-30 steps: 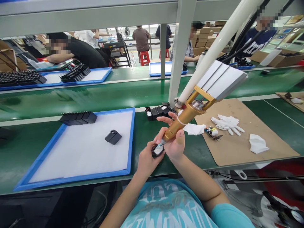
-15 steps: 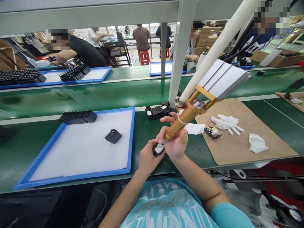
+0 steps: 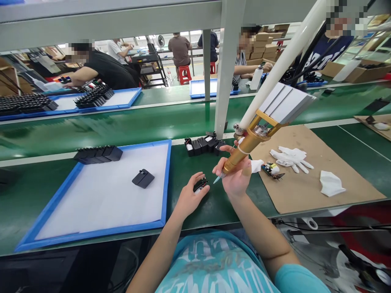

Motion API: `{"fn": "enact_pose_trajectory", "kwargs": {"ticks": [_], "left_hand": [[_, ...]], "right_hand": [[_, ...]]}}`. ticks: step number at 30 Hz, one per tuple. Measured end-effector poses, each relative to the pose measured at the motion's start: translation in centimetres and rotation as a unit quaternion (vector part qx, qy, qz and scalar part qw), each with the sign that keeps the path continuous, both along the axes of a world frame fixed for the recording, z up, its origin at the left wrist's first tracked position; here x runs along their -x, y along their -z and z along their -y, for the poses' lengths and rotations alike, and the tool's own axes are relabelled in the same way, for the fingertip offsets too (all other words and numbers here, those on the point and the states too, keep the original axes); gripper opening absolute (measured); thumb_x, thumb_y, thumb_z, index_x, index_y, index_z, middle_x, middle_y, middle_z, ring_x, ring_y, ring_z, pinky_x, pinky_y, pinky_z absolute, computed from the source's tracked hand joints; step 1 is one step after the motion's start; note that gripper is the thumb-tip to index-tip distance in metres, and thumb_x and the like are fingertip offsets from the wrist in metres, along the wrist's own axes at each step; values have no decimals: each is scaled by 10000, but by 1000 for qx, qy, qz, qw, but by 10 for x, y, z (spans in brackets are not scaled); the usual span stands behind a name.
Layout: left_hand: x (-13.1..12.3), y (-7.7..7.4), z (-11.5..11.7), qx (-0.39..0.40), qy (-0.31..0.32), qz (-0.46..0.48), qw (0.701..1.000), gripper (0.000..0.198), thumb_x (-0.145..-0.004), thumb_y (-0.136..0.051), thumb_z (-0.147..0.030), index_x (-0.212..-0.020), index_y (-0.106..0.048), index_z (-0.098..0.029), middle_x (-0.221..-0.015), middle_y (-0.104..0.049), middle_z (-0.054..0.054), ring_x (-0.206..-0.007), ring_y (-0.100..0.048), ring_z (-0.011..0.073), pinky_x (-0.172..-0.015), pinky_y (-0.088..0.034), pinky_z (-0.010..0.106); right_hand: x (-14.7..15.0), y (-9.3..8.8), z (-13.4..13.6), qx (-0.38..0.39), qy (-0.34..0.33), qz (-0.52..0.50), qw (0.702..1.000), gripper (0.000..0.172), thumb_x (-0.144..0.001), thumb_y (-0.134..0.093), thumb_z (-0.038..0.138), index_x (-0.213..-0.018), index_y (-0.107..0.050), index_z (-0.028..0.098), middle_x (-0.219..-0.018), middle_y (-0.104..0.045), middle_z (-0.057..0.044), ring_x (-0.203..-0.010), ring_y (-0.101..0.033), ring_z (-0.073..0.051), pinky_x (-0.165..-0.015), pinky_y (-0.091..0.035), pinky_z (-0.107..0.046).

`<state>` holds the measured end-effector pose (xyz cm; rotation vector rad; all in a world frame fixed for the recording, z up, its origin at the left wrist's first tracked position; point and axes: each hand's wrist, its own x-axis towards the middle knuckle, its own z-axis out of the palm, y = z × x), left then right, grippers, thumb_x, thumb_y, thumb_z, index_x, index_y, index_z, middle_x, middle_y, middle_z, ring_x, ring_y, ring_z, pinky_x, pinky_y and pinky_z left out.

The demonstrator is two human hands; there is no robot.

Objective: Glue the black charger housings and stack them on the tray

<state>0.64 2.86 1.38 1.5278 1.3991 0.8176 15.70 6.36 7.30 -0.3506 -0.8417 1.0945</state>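
My left hand [image 3: 187, 199] is closed around a small black adapter case [image 3: 200, 185] with a white part showing in it, just above the green bench. My right hand [image 3: 234, 181] wraps the gold glue dispenser [image 3: 242, 150], whose thin teal nozzle [image 3: 217, 179] points down and left. A gap separates the nozzle from the case. Behind my hands stands a row of black adapter cases [image 3: 201, 145], some showing white inside. Left of them, a single black adapter [image 3: 143, 178] lies in a blue-rimmed tray [image 3: 167, 183].
Several black adapters [image 3: 99, 154] line the tray's back left corner. On the right, a cardboard sheet [image 3: 302, 199] carries white gloves [image 3: 291, 158], a white cloth [image 3: 332, 183] and a circuit board [image 3: 271, 169]. A metal post [image 3: 224, 81] and white pipe [image 3: 281, 67] rise ahead. Co-workers sit beyond.
My hands have drawn apart. The dispenser has shifted right and its nozzle has come away from the adapter case, while my left hand has moved slightly left with the case.
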Motion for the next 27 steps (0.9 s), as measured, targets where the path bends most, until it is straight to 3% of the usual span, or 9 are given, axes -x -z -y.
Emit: {"fn": "enact_pose_trajectory", "kwargs": {"ticks": [4, 7, 10, 13, 15, 19, 23, 27], "left_hand": [[-7, 6, -6, -44, -3, 45, 998, 236, -878, -536, -294, -1099, -582, -224, -1093, -708, 52, -1037, -658, 195, -940, -490, 351], [-10, 10, -4, -106, -47, 7, 993, 156, -817, -563, -200, -972, -571, -209, -920, -712, 18, -854, -675, 169, -839, -515, 322], [-8, 10, -1, -144, -52, -46, 987, 184, -766, -532, -105, -910, -577, -209, -871, -692, -2, -788, -652, 150, -791, -509, 299], [-3, 5, 3, -180, -7, -111, 977, 254, -780, -497, -82, -972, -611, -204, -930, -679, 25, -862, -629, 169, -808, -501, 315], [1, 0, 6, -216, 43, -169, 961, 308, -833, -505, -128, -1116, -604, -197, -1020, -671, 58, -961, -596, 202, -859, -487, 354], [7, -3, 13, -284, 104, -240, 923, 441, -931, -470, -192, -1372, -456, -196, -1141, -666, 77, -1039, -549, 221, -915, -459, 390], [2, 7, 15, -326, 60, -237, 913, 406, -940, -496, -199, -1345, -493, -191, -1050, -692, 70, -971, -579, 195, -853, -500, 331], [-10, 17, 15, -333, -18, -196, 922, 213, -912, -557, -207, -1117, -614, -207, -1030, -703, 45, -951, -612, 176, -848, -518, 308]], "right_hand": [[-5, 3, -1, 5, 7, 2, 1000, 344, -877, -436, 569, -1061, -471, 281, -1017, -634, -4, -436, -571, -80, -426, -531, -290], [-7, 4, -1, 6, 0, 2, 1000, 353, -868, -444, 580, -1051, -466, 279, -1015, -633, -4, -438, -572, -81, -428, -537, -295], [-7, 6, 0, 1, -6, 3, 1000, 356, -873, -437, 577, -1064, -454, 278, -1030, -634, -11, -445, -582, -86, -434, -546, -306], [-7, 7, -1, -9, -16, -1, 1000, 337, -886, -429, 558, -1064, -451, 273, -1039, -634, -14, -457, -596, -89, -438, -548, -303], [-7, 7, 0, -12, -19, -4, 1000, 333, -891, -429, 549, -1074, -452, 272, -1038, -635, -15, -459, -597, -88, -438, -546, -298], [-6, 7, 0, -15, -16, -6, 1000, 360, -887, -442, 551, -1111, -457, 269, -1026, -637, -19, -454, -589, -86, -433, -543, -295], [-6, 6, 0, -17, -20, -12, 1000, 342, -893, -449, 536, -1101, -466, 265, -1024, -636, -20, -460, -592, -88, -437, -544, -298], [-7, 7, 0, -11, -21, -4, 1000, 346, -886, -454, 546, -1099, -458, 273, -1019, -636, -12, -452, -584, -84, -437, -545, -297]]}}
